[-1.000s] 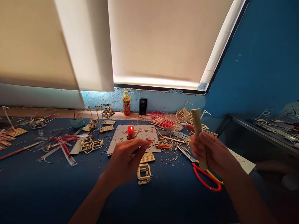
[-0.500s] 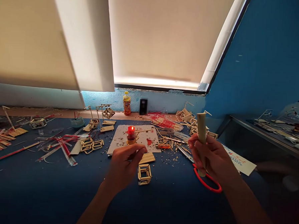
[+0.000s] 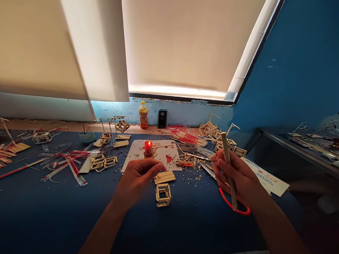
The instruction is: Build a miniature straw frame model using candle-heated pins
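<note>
My right hand (image 3: 236,176) is closed round a long, flat, pale strip (image 3: 229,166), held tilted with its top end up. Whether the strip is wood or card, I cannot tell. My left hand (image 3: 136,182) hovers in front of the candle, thumb and fingertips pressed together; anything in that pinch is too small to see. Just right of it lie a small raft of pale sticks (image 3: 165,177) and a little cube frame of sticks (image 3: 163,195). Behind my left hand, a lit red candle (image 3: 148,148) stands on a stained cardboard sheet (image 3: 134,149).
Red-handled scissors (image 3: 225,198) lie beneath my right hand. A lighter (image 3: 184,164), stick scraps and red-wrapped sticks (image 3: 187,137) lie behind. More stick frames (image 3: 102,163) and plastic wrappers (image 3: 73,167) spread leftward. A yellow-capped bottle (image 3: 143,116) stands by the wall; printed card (image 3: 269,179) is right.
The strip in my right hand has turned, showing a narrower side and leaning more. My left hand has shifted slightly, still pinched. The view has tilted a little.
</note>
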### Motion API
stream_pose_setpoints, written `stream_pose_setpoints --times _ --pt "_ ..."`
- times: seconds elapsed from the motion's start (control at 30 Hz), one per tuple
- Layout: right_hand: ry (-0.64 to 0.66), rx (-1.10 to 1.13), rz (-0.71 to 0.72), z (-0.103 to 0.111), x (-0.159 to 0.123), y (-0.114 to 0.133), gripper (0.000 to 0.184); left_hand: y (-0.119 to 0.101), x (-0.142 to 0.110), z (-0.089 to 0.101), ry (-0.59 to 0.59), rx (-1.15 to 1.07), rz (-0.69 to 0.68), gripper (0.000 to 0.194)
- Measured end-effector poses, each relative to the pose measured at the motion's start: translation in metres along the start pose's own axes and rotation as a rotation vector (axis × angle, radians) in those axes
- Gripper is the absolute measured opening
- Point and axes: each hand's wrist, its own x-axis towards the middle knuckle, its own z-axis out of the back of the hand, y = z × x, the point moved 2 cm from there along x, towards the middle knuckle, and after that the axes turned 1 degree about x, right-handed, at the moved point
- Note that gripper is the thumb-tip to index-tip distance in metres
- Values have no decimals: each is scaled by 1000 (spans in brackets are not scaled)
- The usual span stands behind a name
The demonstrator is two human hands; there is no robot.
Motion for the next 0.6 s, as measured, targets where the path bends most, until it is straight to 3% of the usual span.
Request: stream_pose_setpoints --times 0.17,0.4,0.6 --pt "-105 -147 -23 5 6 1 37 -4 2 4 -28 29 27 21" --pt "-22 121 -163 -1 1 -1 34 2 -6 -5 -42 -56 108 26" --pt "35 310 -140 -5 2 4 33 9 -9 -18 -23 -163 160 25"
